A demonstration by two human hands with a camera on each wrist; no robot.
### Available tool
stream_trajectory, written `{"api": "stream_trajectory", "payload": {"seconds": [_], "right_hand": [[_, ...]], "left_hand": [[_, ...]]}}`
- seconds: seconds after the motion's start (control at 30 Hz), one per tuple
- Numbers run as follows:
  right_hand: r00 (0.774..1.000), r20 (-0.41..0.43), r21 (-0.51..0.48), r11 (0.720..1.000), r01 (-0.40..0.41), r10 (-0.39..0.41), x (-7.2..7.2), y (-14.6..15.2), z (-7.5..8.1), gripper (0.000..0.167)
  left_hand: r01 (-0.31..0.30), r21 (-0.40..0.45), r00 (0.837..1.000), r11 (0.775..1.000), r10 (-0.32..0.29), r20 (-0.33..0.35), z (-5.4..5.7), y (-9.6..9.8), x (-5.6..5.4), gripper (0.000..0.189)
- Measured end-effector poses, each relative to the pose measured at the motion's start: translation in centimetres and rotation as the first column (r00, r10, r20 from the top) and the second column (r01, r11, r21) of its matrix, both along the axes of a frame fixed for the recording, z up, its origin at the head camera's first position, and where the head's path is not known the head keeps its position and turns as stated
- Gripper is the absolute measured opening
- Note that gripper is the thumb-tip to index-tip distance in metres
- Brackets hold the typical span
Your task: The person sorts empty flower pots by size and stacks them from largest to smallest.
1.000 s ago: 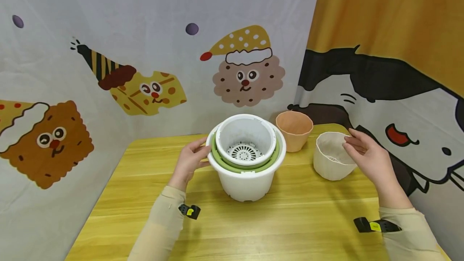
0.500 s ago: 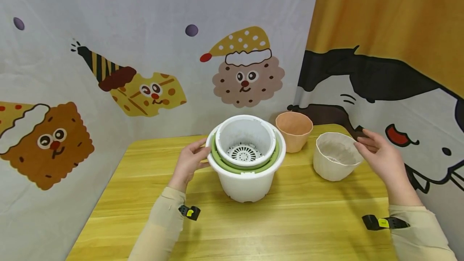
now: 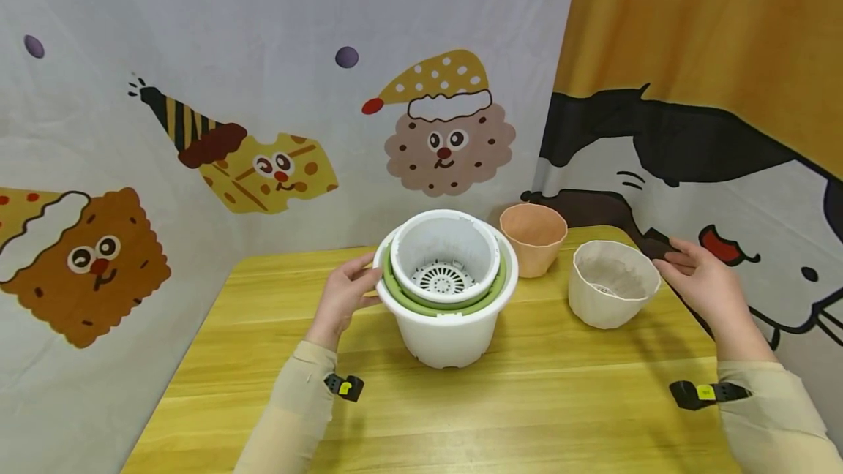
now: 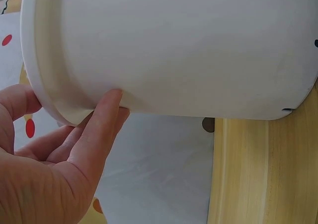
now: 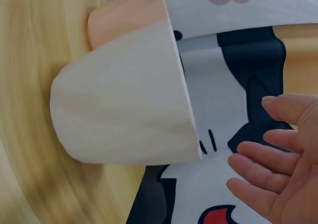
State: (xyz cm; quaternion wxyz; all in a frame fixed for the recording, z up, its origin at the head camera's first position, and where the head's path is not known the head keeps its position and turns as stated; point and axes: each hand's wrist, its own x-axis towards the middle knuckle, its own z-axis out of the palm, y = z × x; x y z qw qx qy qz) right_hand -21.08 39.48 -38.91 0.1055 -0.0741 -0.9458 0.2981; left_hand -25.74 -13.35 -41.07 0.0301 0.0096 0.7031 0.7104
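My left hand (image 3: 342,297) holds the rim of a large white flower pot (image 3: 449,339) at its left side. The left wrist view shows the thumb at the rim's edge and the fingers (image 4: 102,119) beneath it, against the outer wall. Inside that pot sits a green pot (image 3: 440,308), mostly hidden. A smaller white pot (image 3: 446,234) with a slotted base is nested innermost. To the right of the stack stands a cream pot (image 3: 609,304), upright. My right hand (image 3: 711,285) is beside its rim, apart from it, fingers loosely spread and holding nothing.
A peach pot (image 3: 535,254) stands behind, between the stack and the cream pot. Everything rests on a wooden table (image 3: 500,415). A cartoon-printed cloth (image 3: 296,79) hangs along the table's back and right edges.
My right hand has drawn away to the right from the cream pot's rim, which its fingers overlapped earlier. My left hand and the nested pots have stayed in place.
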Motion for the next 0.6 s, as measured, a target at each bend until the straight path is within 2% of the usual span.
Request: {"api": "stream_trajectory", "payload": {"seconds": [0.3,0.6], "right_hand": [[0.992,0.125,0.082,0.997,-0.001,-0.009,-0.8,1.5,-0.7,0.072],[0.988,0.154,0.101,0.995,-0.011,-0.005,-1.5,2.2,-1.3,0.071]], "left_hand": [[-0.001,-0.001,1.000,1.000,0.001,-0.002,-0.1,0.0,-0.1,0.043],[-0.006,0.010,1.000,1.000,0.006,0.001,0.0,0.0,0.0,0.042]]}}
